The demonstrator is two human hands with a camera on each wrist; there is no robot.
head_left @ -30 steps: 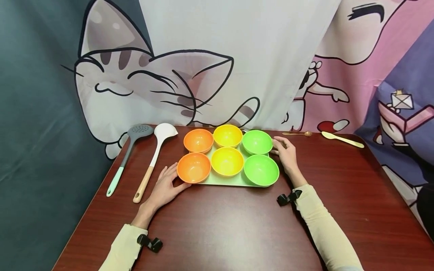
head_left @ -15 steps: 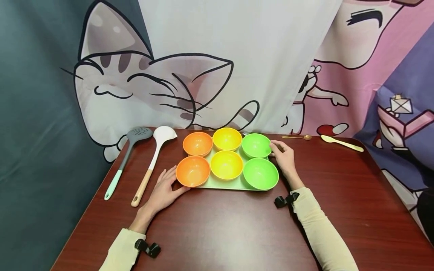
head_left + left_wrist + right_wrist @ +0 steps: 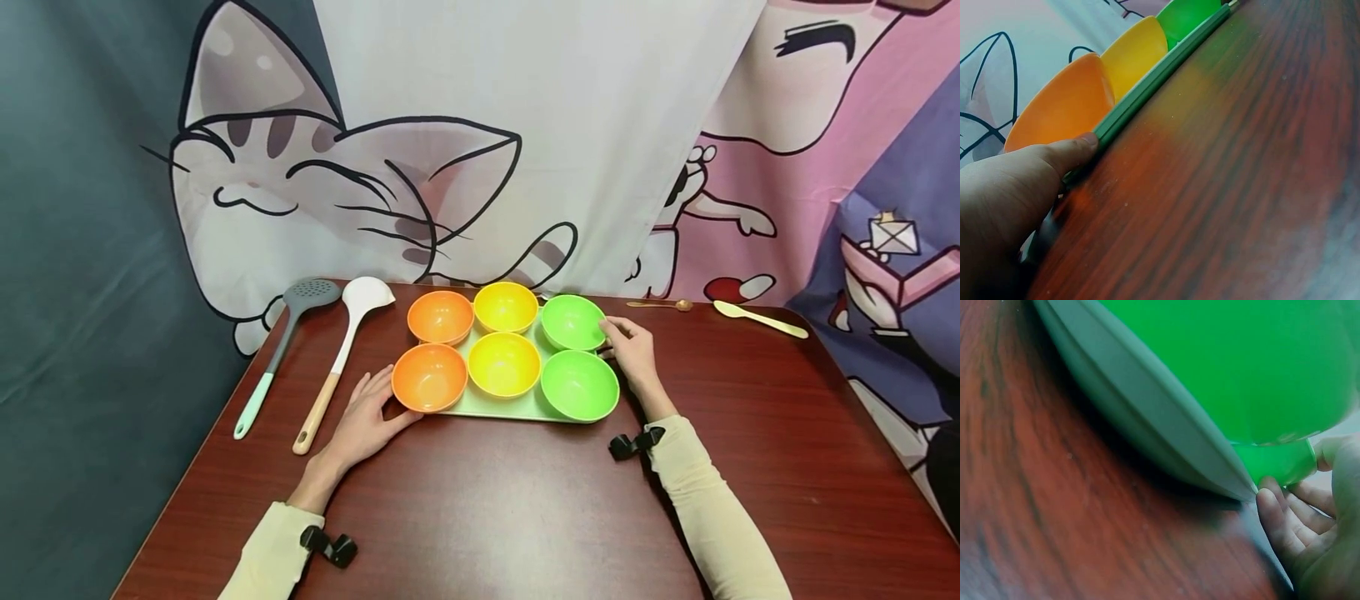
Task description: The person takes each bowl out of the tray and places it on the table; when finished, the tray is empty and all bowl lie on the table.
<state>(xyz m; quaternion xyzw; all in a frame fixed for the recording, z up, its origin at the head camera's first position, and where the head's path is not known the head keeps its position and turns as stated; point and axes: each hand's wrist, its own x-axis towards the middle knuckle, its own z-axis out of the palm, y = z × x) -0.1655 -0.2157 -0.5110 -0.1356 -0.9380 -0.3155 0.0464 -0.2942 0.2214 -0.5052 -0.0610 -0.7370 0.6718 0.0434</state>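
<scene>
A pale green tray [image 3: 480, 408] carries two orange bowls, two yellow bowls and two green bowls in two rows. My left hand [image 3: 366, 425] holds the tray's near left corner beside the near orange bowl [image 3: 430, 378]. Its thumb [image 3: 1079, 150] lies on the tray's rim; the other fingers are hidden in the left wrist view. My right hand [image 3: 633, 354] pinches the side of the far green bowl [image 3: 572, 322], thumb at its rim and fingers below, close to the tray edge. In front of it sits the near green bowl [image 3: 580, 386].
Left of the tray lie a grey slotted skimmer [image 3: 288, 333] and a white ladle [image 3: 348, 333] with a wooden handle. At the back right are a small brown spoon [image 3: 663, 305] and a pale yellow knife [image 3: 759, 318]. A printed curtain [image 3: 600, 150] hangs behind the table.
My right thumb has come over the rim of the far green bowl, which has shifted very slightly to the right. My left hand stays at the tray corner.
</scene>
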